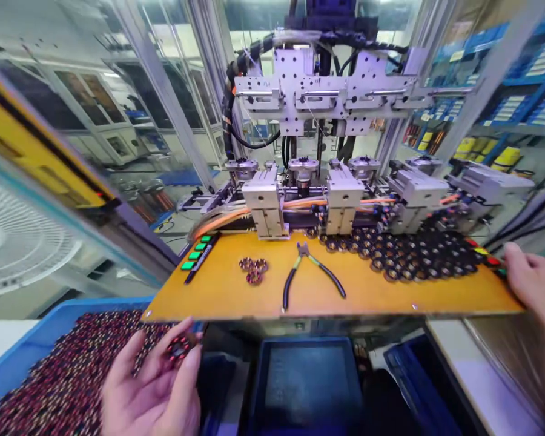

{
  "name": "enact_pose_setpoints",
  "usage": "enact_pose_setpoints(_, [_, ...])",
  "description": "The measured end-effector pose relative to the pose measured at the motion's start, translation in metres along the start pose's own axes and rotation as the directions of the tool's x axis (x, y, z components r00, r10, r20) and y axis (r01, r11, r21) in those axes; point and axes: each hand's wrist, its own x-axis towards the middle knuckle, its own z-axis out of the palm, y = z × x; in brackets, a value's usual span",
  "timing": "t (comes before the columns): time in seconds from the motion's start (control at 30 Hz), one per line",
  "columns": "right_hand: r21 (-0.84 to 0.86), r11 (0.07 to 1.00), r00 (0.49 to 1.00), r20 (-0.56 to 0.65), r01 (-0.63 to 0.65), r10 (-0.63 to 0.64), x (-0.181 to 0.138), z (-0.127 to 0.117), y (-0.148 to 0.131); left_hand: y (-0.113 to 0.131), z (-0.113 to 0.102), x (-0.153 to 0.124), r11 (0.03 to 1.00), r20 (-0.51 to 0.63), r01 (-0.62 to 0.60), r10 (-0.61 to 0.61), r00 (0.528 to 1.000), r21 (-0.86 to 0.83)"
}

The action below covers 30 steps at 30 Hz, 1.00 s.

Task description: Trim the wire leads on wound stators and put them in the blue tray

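My left hand (152, 378), palm up over the blue bin, has its fingers curled around a small ring-shaped copper-wound coil (180, 350); whether more than one lies there I cannot tell. At the orange worktop's right edge, my right hand (536, 284) reaches beside a row of coloured buttons (493, 261), fingers extended and seemingly holding nothing. Contact with the buttons is unclear. Three similar coils (254, 269) sit together on the worktop (227, 297). Cutting pliers (303, 251) with black-and-yellow handles lie spread in the middle. Many dark rings (418, 254) cover the right side.
A blue bin (54, 321) full of reddish coils stands at lower left. Behind the worktop is a winding machine (345, 194) with several metal blocks and orange tubes. A marker (200, 263) lies by green buttons (188, 265). Below sits a dark blue tray (309, 375); a fan (18, 230) is left.
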Motion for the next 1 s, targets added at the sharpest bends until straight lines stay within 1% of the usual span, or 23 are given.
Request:
enact_pose_setpoints(0.07, [0.046,0.999,0.989,-0.149,0.025,-0.018,-0.005,-0.004,-0.031,0.022,-0.007,-0.031,0.995,0.074,0.069,-0.063,0.995,-0.076])
enact_pose_setpoints(0.1, [0.082,0.995,0.979,-0.202,0.058,-0.040,-0.013,-0.010,-0.049,0.032,-0.012,-0.047,0.993,0.137,0.085,-0.074,0.988,-0.077])
enact_pose_setpoints(0.13, [0.128,0.985,0.971,-0.225,0.112,-0.081,-0.026,-0.018,-0.069,0.041,-0.019,-0.062,0.995,0.189,0.084,-0.071,0.979,-0.061])
enact_pose_setpoints(0.2, [0.253,0.930,0.956,-0.194,0.267,-0.222,-0.062,-0.046,-0.111,0.057,-0.034,-0.093,0.999,0.251,0.035,-0.031,0.968,-0.012])
enact_pose_setpoints(0.23, [0.330,0.872,0.932,-0.152,0.361,-0.329,-0.084,-0.065,-0.134,0.064,-0.041,-0.107,1.000,0.264,-0.010,0.008,0.965,0.005])
enact_pose_setpoints(0.27, [0.408,0.795,0.887,-0.100,0.450,-0.451,-0.108,-0.087,-0.156,0.071,-0.048,-0.120,0.998,0.271,-0.062,0.055,0.961,0.015])
enact_pose_setpoints(0.3, [0.481,0.704,0.817,-0.046,0.522,-0.574,-0.131,-0.110,-0.178,0.077,-0.055,-0.132,0.993,0.279,-0.115,0.106,0.954,0.014])
enact_pose_setpoints(0.33, [0.546,0.607,0.735,-0.024,0.578,-0.678,-0.152,-0.134,-0.198,0.083,-0.061,-0.143,0.987,0.296,-0.160,0.153,0.943,0.002])
enact_pose_setpoints(0.37, [0.623,0.465,0.602,-0.013,0.629,-0.798,-0.172,-0.156,-0.215,0.088,-0.067,-0.154,0.981,0.322,-0.194,0.189,0.928,-0.017])
enact_pose_setpoints(0.4, [0.740,0.259,0.410,-0.024,0.620,-0.912,-0.188,-0.176,-0.230,0.093,-0.074,-0.165,0.976,0.354,-0.215,0.214,0.911,-0.035])
enact_pose_setpoints(0.43, [0.801,0.114,0.264,-0.056,0.587,-0.963,-0.202,-0.193,-0.240,0.098,-0.080,-0.175,0.973,0.385,-0.226,0.225,0.895,-0.044])
enact_pose_setpoints(0.47, [0.840,0.005,0.145,-0.088,0.543,-0.985,-0.213,-0.205,-0.247,0.102,-0.087,-0.184,0.972,0.414,-0.230,0.228,0.881,-0.045])
enact_pose_setpoints(0.5, [0.858,-0.053,0.070,-0.103,0.511,-0.992,-0.222,-0.213,-0.251,0.107,-0.093,-0.194,0.972,0.436,-0.231,0.226,0.871,-0.041])
enact_pose_setpoints(0.53, [0.862,-0.067,0.033,-0.096,0.503,-0.995,-0.229,-0.218,-0.251,0.111,-0.100,-0.202,0.973,0.454,-0.230,0.220,0.863,-0.035])
enact_pose_setpoints(0.63, [0.866,-0.027,-0.022,-0.018,0.500,-1.000,-0.245,-0.219,-0.239,0.122,-0.116,-0.223,0.979,0.504,-0.196,0.194,0.842,-0.051])
enact_pose_setpoints(0.7, [0.887,-0.016,-0.055,0.011,0.461,-0.998,-0.253,-0.217,-0.229,0.127,-0.121,-0.231,0.990,0.531,-0.111,0.140,0.836,-0.086])
enact_pose_setpoints(0.73, [0.906,-0.006,-0.058,0.020,0.423,-0.998,-0.256,-0.216,-0.224,0.128,-0.122,-0.234,0.993,0.540,-0.048,0.098,0.836,-0.106])
enact_pose_setpoints(0.8, [0.948,0.041,-0.043,0.057,0.315,-0.997,-0.263,-0.218,-0.218,0.128,-0.120,-0.236,0.984,0.545,0.090,0.009,0.838,-0.155])
enact_pose_setpoints(0.87, [0.972,0.123,-0.021,0.129,0.200,-0.991,-0.268,-0.223,-0.213,0.125,-0.116,-0.236,0.955,0.544,0.195,-0.045,0.838,-0.222])
enact_pose_setpoints(0.93, [0.975,0.194,0.012,0.194,0.105,-0.981,-0.271,-0.228,-0.209,0.120,-0.112,-0.234,0.925,0.546,0.249,-0.057,0.836,-0.286])
enact_pose_setpoints(0.97, [0.975,0.213,0.020,0.212,0.059,-0.977,-0.272,-0.229,-0.207,0.118,-0.110,-0.232,0.914,0.544,0.262,-0.056,0.837,-0.309])
enact_pose_setpoints(1.0, [0.974,0.226,0.017,0.225,0.010,-0.974,-0.272,-0.229,-0.205,0.116,-0.109,-0.230,0.908,0.543,0.270,-0.057,0.838,-0.321])
